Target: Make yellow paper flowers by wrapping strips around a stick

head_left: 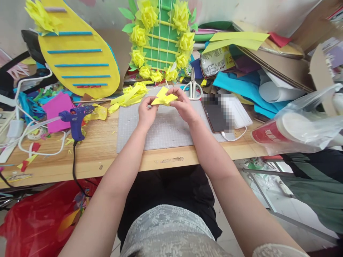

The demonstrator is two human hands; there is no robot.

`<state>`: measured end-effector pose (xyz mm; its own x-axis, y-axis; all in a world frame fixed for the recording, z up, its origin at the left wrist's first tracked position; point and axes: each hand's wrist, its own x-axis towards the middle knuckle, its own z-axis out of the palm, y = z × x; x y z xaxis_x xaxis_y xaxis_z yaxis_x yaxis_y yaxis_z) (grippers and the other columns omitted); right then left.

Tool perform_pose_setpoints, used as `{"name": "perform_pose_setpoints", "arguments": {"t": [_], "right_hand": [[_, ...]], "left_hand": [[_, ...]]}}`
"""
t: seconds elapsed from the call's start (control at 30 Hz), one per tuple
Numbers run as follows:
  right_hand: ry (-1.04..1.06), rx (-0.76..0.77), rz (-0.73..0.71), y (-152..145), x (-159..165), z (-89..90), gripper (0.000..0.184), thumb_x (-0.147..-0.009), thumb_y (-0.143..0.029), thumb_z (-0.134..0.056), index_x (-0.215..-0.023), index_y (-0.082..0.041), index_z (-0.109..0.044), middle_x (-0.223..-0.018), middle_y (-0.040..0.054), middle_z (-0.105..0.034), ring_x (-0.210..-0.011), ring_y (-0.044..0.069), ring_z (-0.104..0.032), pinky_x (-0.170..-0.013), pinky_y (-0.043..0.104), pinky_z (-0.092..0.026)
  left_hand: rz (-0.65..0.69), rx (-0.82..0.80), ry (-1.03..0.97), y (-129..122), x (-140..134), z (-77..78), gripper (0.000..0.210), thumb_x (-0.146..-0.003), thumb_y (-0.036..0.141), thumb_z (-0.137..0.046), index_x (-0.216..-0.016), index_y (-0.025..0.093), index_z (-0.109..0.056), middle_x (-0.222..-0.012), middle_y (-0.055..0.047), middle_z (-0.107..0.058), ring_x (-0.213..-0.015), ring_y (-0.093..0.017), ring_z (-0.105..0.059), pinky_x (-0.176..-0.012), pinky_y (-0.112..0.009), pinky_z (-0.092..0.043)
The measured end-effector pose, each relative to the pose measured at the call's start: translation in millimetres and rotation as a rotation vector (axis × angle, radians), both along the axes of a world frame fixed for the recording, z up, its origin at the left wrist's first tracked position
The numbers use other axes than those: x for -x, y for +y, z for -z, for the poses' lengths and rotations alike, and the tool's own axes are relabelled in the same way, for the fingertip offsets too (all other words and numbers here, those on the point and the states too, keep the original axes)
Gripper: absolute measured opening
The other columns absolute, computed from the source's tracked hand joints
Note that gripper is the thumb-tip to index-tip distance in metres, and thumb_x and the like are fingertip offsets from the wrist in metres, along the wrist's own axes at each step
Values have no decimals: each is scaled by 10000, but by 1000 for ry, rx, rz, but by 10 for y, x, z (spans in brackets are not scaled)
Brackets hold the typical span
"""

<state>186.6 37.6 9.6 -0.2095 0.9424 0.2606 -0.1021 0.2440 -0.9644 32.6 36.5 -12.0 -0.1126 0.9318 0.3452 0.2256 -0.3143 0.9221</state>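
Between my two hands, above the grey cutting mat [171, 132], is a yellow paper flower [164, 97] with pointed petals spread out. My left hand [148, 113] pinches its left side with thumb and fingers. On the right side, my right hand [184, 105] grips the flower's edge, fingers curled behind it. Just beyond the hands stands a green panel [160, 39] with white strings, bordered by yellow paper roses [138, 35]. Yellow paper strips [131, 94] lie left of the flower. White-handled scissors [193, 89] rest to the right of my right hand.
A blue glue gun [76, 119] with a black cord stands on the left by a magenta sheet [57, 111]. Behind it leans a yellow board with blue bars [83, 57]. At right are a phone [217, 116], stacked paper and cardboard [278, 67], and a bagged red cup [268, 130].
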Motion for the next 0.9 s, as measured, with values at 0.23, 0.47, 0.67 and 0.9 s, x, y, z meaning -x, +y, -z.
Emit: {"name": "perform_pose_setpoints", "arguments": {"t": [0.23, 0.47, 0.67, 0.9], "right_hand": [[-5, -24, 136, -35, -199, -219, 195, -759, -388, -598, -839, -252, -483, -900, -9, -611, -998, 168, -581, -930, 402, -452], [-157, -92, 137, -79, -40, -178, 263, -657, -257, -726, -794, -240, -502, -805, -19, -555, -916, 159, -554, -929, 381, -447], [-181, -124, 148, -58, -14, -138, 250, -654, -248, -718, -764, -231, -494, -770, -26, -542, -806, 136, -541, -901, 369, -456], [-215, -163, 241, -77, 23, -103, 176, -707, -300, -666, -757, -235, -510, -778, -17, -557, -829, 149, -540, -923, 382, -441]], "left_hand": [[7, -287, 345, -100, 121, -160, 160, -805, 367, -567, -834, 245, -666, -814, -44, -509, -861, -183, -514, -755, -308, -443], [20, -303, 444, -160, 53, -189, 102, -797, 311, -572, -798, 251, -655, -777, -22, -507, -835, -171, -479, -816, -306, -402], [44, -300, 420, -178, 35, -210, 70, -776, 269, -577, -773, 253, -645, -765, -10, -493, -819, -162, -470, -811, -308, -401], [44, -278, 376, -160, 18, -164, 74, -772, 295, -595, -770, 252, -656, -790, -23, -499, -829, -163, -473, -792, -302, -417]]}}
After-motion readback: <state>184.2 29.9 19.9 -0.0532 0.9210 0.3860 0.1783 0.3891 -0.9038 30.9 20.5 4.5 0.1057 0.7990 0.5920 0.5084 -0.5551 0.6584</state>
